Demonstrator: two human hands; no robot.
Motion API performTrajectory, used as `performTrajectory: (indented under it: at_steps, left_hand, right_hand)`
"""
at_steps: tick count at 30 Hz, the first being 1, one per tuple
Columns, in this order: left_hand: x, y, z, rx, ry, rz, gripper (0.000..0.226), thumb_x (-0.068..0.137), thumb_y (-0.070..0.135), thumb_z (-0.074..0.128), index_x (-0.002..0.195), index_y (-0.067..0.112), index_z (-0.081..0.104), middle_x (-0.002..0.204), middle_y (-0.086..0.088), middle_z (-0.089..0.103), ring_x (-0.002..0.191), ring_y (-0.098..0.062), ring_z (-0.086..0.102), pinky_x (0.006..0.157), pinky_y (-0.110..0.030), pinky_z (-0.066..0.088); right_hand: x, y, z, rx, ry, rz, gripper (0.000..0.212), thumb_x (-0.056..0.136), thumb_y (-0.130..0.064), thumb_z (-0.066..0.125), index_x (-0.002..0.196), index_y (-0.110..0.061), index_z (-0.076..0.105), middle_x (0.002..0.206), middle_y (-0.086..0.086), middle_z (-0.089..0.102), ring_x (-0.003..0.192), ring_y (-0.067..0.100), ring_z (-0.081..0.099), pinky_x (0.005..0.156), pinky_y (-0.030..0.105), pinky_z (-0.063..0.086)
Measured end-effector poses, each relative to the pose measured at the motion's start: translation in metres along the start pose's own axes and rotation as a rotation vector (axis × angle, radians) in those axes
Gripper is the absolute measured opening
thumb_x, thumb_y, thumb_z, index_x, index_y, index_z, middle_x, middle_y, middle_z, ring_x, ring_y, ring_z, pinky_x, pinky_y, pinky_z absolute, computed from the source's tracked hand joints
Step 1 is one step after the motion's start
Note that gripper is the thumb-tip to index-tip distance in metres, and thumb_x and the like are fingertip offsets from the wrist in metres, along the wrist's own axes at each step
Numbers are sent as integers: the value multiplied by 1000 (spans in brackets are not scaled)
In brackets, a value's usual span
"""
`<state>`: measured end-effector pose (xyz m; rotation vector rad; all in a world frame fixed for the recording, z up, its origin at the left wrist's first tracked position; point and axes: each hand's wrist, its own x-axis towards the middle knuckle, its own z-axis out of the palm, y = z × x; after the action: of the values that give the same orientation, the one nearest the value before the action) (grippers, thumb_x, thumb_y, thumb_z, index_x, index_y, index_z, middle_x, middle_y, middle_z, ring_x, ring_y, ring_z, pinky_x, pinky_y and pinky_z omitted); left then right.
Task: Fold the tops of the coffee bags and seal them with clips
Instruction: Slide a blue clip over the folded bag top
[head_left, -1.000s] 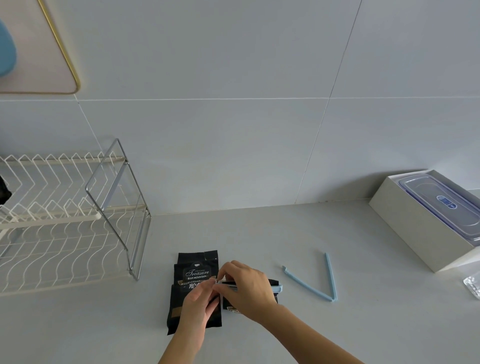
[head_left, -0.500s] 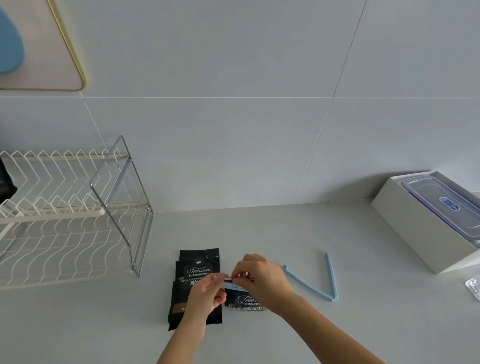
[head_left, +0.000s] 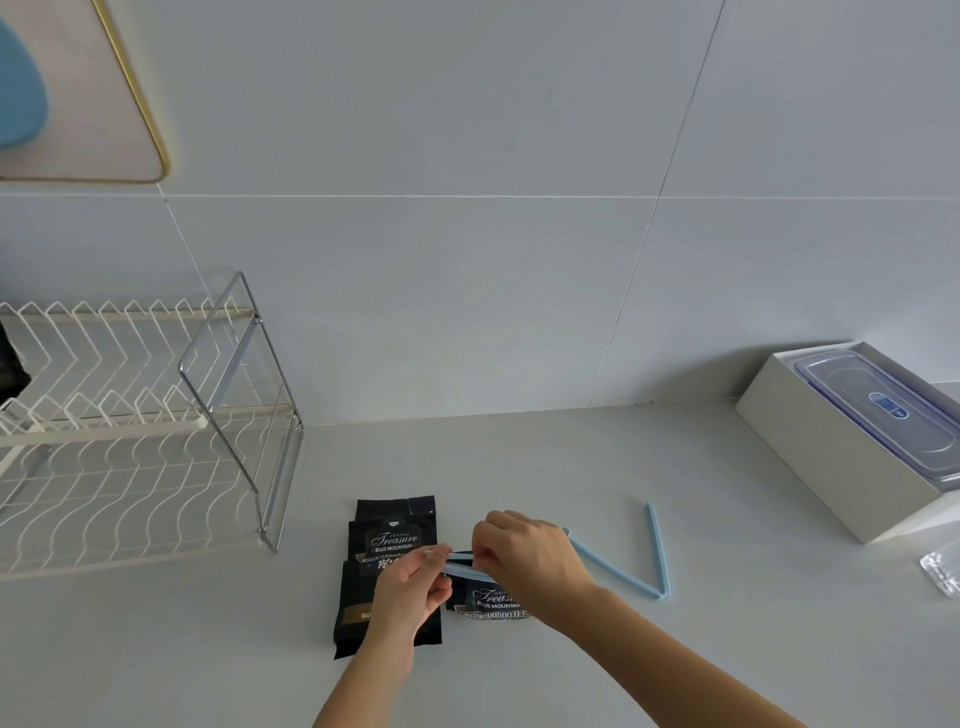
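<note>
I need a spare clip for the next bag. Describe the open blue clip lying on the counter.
The open blue sealing clip is pale blue, seemingly plastic, made of two thin straight bars joined at a hinge. It lies flat on the grey counter, spread in a V with the hinge nearest the camera. One bar points toward the wall; the end of the other runs behind the right hand. Whether the hand touches it cannot be told. It holds no bag.

Showing: three coffee bags (head_left: 396, 535) (head_left: 363, 597) (head_left: 491, 603), two clips (head_left: 462, 566) (head_left: 631, 566), two hands (head_left: 410, 592) (head_left: 530, 561), one rack (head_left: 130, 426), one box (head_left: 810, 447).
</note>
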<state>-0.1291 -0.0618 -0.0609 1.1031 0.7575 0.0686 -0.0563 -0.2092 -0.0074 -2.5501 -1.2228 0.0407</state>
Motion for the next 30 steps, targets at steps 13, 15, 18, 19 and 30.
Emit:
performTrajectory:
  at_steps: [13, 15, 18, 19, 30]
  left_hand:
    - [-9, -1, 4, 9, 16, -34, 7, 81, 18, 69, 77, 14, 73, 49, -3, 61, 52, -15, 60, 57, -24, 53]
    - [-10, 1, 4, 28, -3, 9, 7, 82, 18, 67, 83, 14, 72, 54, -3, 61, 56, -15, 61, 61, -25, 54]
    - [-7, 5, 9, 100, -12, 72, 7, 84, 17, 65, 89, 13, 68, 69, -3, 63, 66, -15, 60, 69, -27, 53]
    - [-7, 6, 12, 136, -15, 99, 5, 84, 17, 64, 88, 15, 67, 75, -2, 65, 71, -15, 61, 69, -24, 51]
    - [-28, 30, 40, 1077, -169, 896, 10, 80, 24, 66, 88, 29, 69, 89, 17, 65, 89, -1, 55, 81, -22, 44]
  right_hand:
    - [6, -5, 7, 177, -55, 51, 15, 89, -37, 51, 95, -25, 58, 93, -5, 60, 82, 10, 53, 64, 26, 40]
    - [-1, 9, -1, 175, -64, 71, 10, 87, -37, 53, 94, -30, 57, 91, -10, 58, 78, 7, 51, 63, 26, 41]
    - [-17, 31, -14, 183, -70, 129, 10, 85, -39, 57, 93, -33, 57, 86, -15, 54, 72, 2, 47, 66, 24, 43]
    - [-23, 38, -18, 189, -60, 150, 9, 85, -39, 58, 91, -33, 57, 85, -16, 54, 72, 3, 49, 65, 22, 43]
    - [-45, 39, -20, 141, 100, 94, 12, 88, -31, 56, 85, -20, 60, 82, -7, 60, 73, 9, 51, 61, 22, 35]
